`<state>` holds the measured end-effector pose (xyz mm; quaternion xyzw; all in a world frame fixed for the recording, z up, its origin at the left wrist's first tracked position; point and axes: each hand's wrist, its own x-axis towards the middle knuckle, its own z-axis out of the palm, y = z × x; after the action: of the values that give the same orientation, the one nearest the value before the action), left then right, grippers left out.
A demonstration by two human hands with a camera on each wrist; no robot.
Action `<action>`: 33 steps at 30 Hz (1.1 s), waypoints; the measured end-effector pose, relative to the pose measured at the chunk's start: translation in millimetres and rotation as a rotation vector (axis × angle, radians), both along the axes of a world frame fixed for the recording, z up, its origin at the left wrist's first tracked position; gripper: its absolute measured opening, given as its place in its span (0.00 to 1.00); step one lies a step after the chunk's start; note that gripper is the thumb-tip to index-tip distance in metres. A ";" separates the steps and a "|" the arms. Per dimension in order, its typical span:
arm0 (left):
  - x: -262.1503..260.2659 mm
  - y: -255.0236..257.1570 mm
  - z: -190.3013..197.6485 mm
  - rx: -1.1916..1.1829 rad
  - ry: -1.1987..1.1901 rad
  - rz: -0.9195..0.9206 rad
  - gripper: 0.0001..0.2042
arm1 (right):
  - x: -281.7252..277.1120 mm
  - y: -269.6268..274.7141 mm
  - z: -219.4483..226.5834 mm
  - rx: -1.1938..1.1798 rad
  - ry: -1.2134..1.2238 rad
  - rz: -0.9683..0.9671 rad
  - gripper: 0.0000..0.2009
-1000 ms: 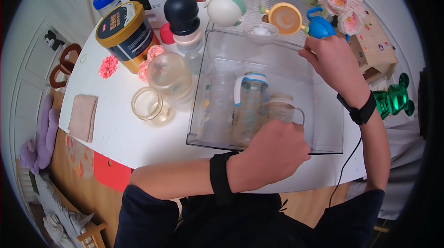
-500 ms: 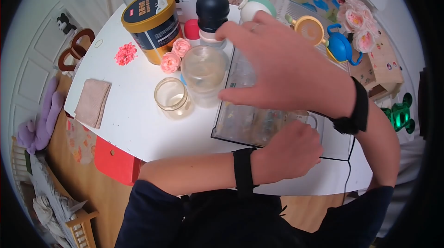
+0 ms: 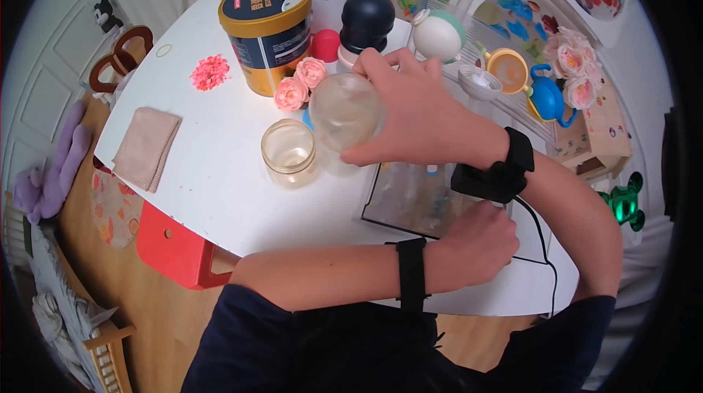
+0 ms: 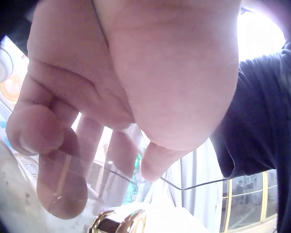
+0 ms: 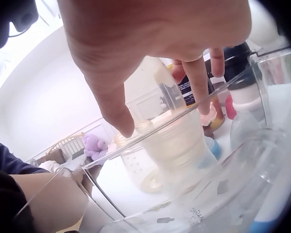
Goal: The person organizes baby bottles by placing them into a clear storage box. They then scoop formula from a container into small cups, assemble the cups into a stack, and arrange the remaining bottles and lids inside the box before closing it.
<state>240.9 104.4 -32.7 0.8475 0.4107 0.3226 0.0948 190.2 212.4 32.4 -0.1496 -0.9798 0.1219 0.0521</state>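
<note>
In the head view my right hand (image 3: pixel 432 111) reaches across a clear bin (image 3: pixel 392 199) to a tall translucent container (image 3: pixel 344 111), its thumb and fingers spread on either side. The right wrist view shows the thumb and fingers around the upper part of that container (image 5: pixel 177 148), beyond the bin's clear wall; contact is unclear. My left hand (image 3: pixel 472 246) grips the bin's near edge, and the left wrist view shows its fingers (image 4: pixel 63 189) bent down, one behind clear plastic. Beside the container stands an open glass jar (image 3: pixel 289 151). My right arm mostly hides the bottles inside the bin.
Behind the container stand a gold-lidded tub (image 3: pixel 267 34), pink roses (image 3: pixel 291 93) and a black-topped bottle (image 3: pixel 366 19). A rack with a white-green bottle (image 3: pixel 438 35) and blue cup (image 3: pixel 545 96) is at the back right. A folded cloth (image 3: pixel 146 147) lies left.
My right hand has moved left from the bin's far right side to the tall container. My left hand stays at the bin's near edge. The head view has shifted.
</note>
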 end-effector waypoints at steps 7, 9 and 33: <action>-0.3 -2.2 -0.2 -0.006 0.001 0.011 0.14 | -6.4 -4.6 2.5 -0.181 0.004 -0.068 0.43; 1.0 -1.8 1.1 -0.028 0.015 0.008 0.15 | -5.7 -3.4 2.7 -0.209 0.008 -0.065 0.43; -15.9 -2.1 24.1 -0.113 0.191 -0.047 0.24 | 255.0 -6.6 35.0 0.059 0.263 -0.802 0.44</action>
<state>225.0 102.2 -8.6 0.8772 0.4153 0.2144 0.1102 445.2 205.8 67.5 -0.5007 -0.8321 0.0820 0.2241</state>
